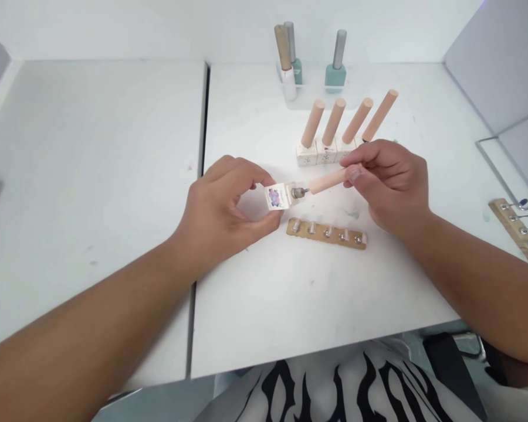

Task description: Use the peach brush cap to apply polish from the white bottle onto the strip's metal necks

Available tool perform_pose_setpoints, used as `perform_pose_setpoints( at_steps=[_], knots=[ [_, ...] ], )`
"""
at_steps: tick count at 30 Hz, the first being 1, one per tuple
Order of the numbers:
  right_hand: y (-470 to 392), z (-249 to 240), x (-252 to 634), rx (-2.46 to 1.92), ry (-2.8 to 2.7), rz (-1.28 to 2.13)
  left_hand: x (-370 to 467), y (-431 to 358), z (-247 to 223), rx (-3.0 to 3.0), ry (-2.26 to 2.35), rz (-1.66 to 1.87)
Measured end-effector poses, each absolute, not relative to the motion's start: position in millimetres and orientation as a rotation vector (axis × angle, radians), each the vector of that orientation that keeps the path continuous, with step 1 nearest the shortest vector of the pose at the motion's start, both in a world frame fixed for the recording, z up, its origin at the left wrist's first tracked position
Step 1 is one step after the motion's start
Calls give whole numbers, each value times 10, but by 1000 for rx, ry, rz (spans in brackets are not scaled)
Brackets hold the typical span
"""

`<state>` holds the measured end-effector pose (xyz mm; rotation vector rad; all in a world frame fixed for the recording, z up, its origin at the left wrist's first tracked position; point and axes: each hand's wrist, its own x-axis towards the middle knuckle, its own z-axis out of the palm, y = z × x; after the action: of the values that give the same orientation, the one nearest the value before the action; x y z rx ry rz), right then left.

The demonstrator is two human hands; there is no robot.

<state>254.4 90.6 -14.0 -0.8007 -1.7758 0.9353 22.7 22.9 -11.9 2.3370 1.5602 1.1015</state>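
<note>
- Head view: left hand (222, 205) clamps the bottle (278, 197), right hand (389, 184) its cap (330, 180); the bottle is tilted above the table (264, 316), between strip (319, 232) and standing bottles (327, 152).
- If the tilt grows, the bottle could drip on the strip.
- Right hand is near the standing bottles and could knock one.
- Toward the table's near edge, room is open.

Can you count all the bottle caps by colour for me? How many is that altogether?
Long peach cylindrical caps: 5, one of them in the right hand
Long silver cylindrical caps: 2
Long tan-gold cylindrical cap: 1
Total: 8
</note>
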Motion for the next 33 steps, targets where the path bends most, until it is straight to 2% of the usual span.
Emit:
perform_pose_setpoints(
  at_steps=[6, 33],
  knots=[
    [870, -57, 2453, -830, -1926, 908, 242, 267, -135, 2399, 1536, 1167],
    [853, -73, 2448, -916, -1941, 888, 215, 317, -174, 2526, 1512, 1199]
  ],
)
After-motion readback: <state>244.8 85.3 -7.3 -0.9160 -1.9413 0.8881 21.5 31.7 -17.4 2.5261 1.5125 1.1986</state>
